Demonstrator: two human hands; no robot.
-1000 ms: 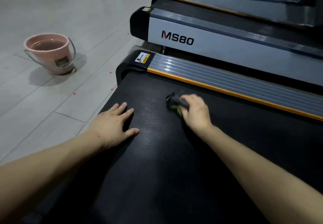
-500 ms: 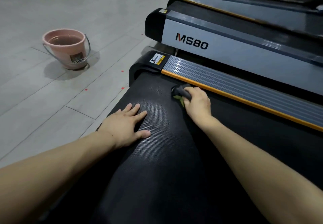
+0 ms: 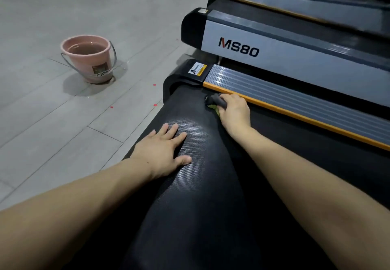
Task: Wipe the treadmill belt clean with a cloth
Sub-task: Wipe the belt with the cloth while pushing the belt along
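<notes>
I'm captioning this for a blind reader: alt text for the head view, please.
The right hand presses a dark cloth onto the black treadmill belt beside its orange edge; the left hand rests flat. A pink bucket stands nearby.

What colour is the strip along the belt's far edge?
Orange strip, beside the grey ribbed side rail; the head view shows it.

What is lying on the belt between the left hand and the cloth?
Nothing. In the head view, only bare textured belt lies between the left hand, resting flat, and the cloth that the right hand grips by the orange rail.
</notes>
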